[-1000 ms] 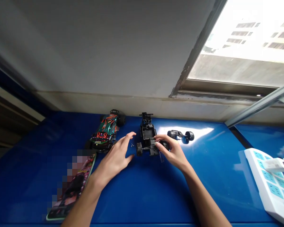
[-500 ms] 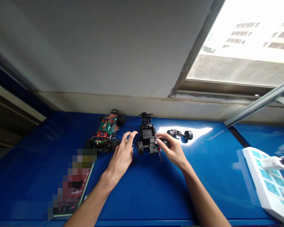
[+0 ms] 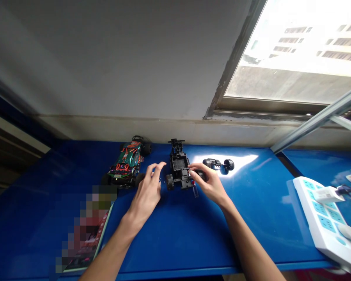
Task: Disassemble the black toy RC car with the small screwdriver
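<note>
A black toy car chassis (image 3: 179, 163) lies in the middle of the blue table, with a black wheel (image 3: 170, 182) at its near left corner. My right hand (image 3: 209, 181) is at the chassis's right side, thumb and forefinger pinched together against its edge; what is between them is too small to tell. Partly under that hand is another dark wheel. A small screwdriver with a clear and red handle (image 3: 195, 190) lies just below. My left hand (image 3: 148, 187) hovers left of the chassis with fingers bent and apart, holding nothing visible. Tiny shiny pieces, perhaps screws (image 3: 161, 180), lie beside it.
A green and orange toy car (image 3: 128, 160) stands on the left. Before it lies a tablet-like panel (image 3: 89, 242), partly pixelated. A wheeled black axle (image 3: 218, 163) is at the right back. Farther right are a white power strip (image 3: 321, 222) and a metal post (image 3: 316, 121).
The whole view has shifted slightly, so everything sits a little farther left. Both hands keep nearly the same pose beside the chassis.
</note>
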### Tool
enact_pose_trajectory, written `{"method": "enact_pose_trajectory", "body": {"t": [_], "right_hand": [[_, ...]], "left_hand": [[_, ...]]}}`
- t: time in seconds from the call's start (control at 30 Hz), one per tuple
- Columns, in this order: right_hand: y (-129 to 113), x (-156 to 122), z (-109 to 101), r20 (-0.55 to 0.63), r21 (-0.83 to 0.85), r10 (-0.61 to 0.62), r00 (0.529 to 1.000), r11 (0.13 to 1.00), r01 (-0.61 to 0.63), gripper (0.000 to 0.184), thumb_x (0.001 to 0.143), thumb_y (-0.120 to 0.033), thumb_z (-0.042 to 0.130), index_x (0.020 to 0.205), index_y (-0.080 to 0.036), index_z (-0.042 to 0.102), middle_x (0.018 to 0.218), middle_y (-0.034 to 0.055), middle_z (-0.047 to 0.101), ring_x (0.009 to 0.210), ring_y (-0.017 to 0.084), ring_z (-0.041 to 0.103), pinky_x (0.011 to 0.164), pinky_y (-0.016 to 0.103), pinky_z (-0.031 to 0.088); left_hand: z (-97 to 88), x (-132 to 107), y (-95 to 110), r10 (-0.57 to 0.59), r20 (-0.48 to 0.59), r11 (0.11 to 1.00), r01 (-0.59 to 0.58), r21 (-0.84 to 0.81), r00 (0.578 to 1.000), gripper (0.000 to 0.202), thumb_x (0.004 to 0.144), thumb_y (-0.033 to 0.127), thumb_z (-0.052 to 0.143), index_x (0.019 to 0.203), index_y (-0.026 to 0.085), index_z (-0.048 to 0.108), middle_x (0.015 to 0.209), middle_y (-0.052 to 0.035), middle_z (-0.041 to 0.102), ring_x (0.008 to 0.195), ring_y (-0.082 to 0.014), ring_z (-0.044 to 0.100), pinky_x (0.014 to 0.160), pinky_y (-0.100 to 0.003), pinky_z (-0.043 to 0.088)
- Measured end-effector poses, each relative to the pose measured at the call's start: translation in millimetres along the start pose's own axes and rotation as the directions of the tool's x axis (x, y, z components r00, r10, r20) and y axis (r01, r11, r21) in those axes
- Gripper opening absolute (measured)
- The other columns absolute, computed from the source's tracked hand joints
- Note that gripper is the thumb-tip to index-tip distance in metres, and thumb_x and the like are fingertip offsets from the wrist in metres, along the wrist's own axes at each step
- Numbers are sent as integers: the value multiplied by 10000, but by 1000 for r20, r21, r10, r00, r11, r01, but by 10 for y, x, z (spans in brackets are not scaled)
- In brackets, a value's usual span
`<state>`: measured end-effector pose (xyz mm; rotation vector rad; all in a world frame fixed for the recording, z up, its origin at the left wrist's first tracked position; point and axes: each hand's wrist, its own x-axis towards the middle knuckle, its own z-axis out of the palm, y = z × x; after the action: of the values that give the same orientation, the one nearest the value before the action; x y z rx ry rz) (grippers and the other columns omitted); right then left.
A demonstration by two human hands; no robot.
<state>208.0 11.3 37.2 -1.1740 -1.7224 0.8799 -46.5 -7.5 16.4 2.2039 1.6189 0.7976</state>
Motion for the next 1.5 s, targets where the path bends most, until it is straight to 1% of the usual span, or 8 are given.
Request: {"method": "enact_pose_trajectory", "body": {"t": [0.2,0.47,0.87,1.0,1.1,1.2,1.3,1.5], "right_hand": [[32,4,9,2,9,3,1000,1000,-3,258,1005,-436,646,1158,-248,735,1055,43,779,1005,224,722,897,340,553],[55,-4,7,7,13,21,1000,1000,-21,257,1004,-448,653,1159,-261,736,1057,37,772,980,223,717,846,334,546],[59,0,6,13,22,19,1000,1000,-19,270,1012,-465,639,1165,-265,737,1083,48,772,1053,250,712,903,371,539],[46,-10,21,40,39,25,999,999,-26,271,1026,-468,614,1164,-274,744,1083,44,764,1023,240,705,904,375,544],[43,-23,51,54,65,42,998,997,-45,285,1030,-483,599,1163,-275,743,1105,51,752,997,233,695,839,355,569],[54,-30,81,49,99,58,997,993,-63,296,1023,-493,608,1182,-275,728,1111,54,731,958,220,682,773,330,579],[66,-31,102,54,156,70,996,985,-78,293,1012,-501,621,1178,-274,702,1046,43,702,910,203,668,736,314,587],[35,-31,128,75,282,104,992,952,-121,267,980,-518,659,1058,-263,642,1020,28,650,859,178,654,681,291,592]], "left_hand": [[21,13,-2,31,33,994,-28,-107,999,801,826,-5,621,1533,279,376,1460,-123,546,1324,-318,608,1158,-508,519],[154,40,-86,8,-65,993,-15,-118,998,622,930,38,562,1505,248,451,1380,-146,608,1290,-310,641,1123,-505,540],[120,43,-85,42,-58,995,-47,-90,997,698,868,18,568,1511,224,393,1361,-152,608,1275,-323,616,1057,-507,567],[0,62,43,63,-185,991,-83,-102,981,646,823,-33,517,1413,231,487,1292,-109,634,1190,-283,647,1011,-447,575],[-111,67,197,41,-351,974,-116,-194,936,360,929,17,475,1198,224,595,1128,-67,678,1016,-223,688,947,-375,576],[-151,58,308,99,-229,936,-168,-308,969,208,1015,227,591,1220,236,622,1202,-67,691,1071,-229,691,965,-361,569],[-83,51,337,145,-132,920,-183,-345,981,574,806,433,892,1271,240,615,1227,-71,697,1126,-267,689,991,-378,573],[67,80,283,63,-111,907,-104,-408,992,614,674,330,995,1178,239,656,1139,-34,738,1055,-245,721,956,-363,575]]}}
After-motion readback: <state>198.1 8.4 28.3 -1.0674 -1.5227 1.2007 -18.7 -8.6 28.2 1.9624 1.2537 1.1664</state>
